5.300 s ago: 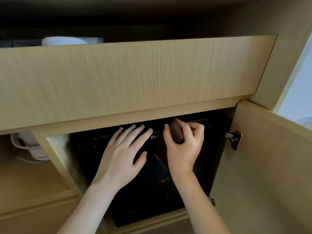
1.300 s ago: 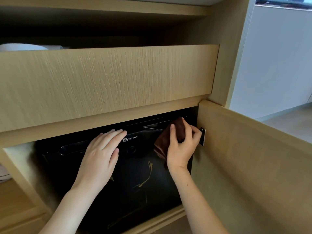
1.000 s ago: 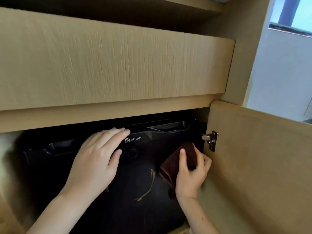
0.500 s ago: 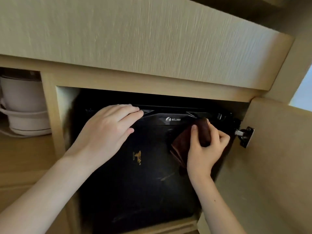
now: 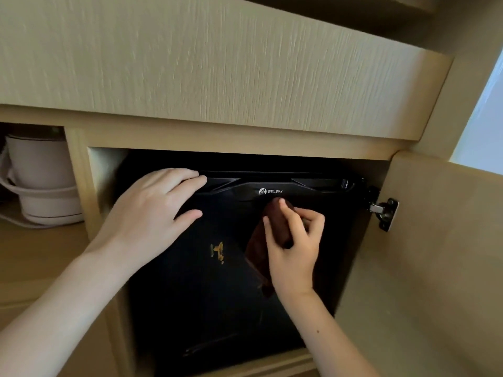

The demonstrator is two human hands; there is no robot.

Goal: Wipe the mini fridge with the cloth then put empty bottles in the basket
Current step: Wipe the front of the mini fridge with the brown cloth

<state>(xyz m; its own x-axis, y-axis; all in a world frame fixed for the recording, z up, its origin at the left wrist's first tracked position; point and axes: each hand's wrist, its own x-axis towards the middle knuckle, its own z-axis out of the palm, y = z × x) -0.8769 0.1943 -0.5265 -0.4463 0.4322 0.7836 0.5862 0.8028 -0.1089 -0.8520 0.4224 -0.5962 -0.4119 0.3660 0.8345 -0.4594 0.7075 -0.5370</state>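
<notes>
Clearly the wiping step is in hand. The mini fridge (image 5: pixel 206 281), black and glossy, sits inside a wooden cabinet (image 5: pixel 245 77), tucked under a deep front panel, with the cabinet door (image 5: pixel 424 268) swung wide to the right on its metal hinge (image 5: pixel 385 213) so that the fridge front is open to reach.

The right hand (image 5: pixel 295 240) is clamped on the cloth (image 5: pixel 272 235), a dark brown piece bunched under the curled fingers, with a loose tail hanging below the palm. It presses the cloth flat against the fridge door just under the white logo (image 5: pixel 270 191), near the middle of the upper edge; bunching it this way likely gives a firm pad to rub with.

The left hand (image 5: pixel 152 213) holds nothing. It lies spread, fingers apart, on the upper left of the fridge door, fingertips up at the dark handle strip. That placing looks meant to steady the door so it does not give way under the rubbing.

On the shelf to the left stands a white kettle (image 5: pixel 40 175), well apart from the work. No bottles and no basket are in view, so that second part of the task seems not yet begun.
</notes>
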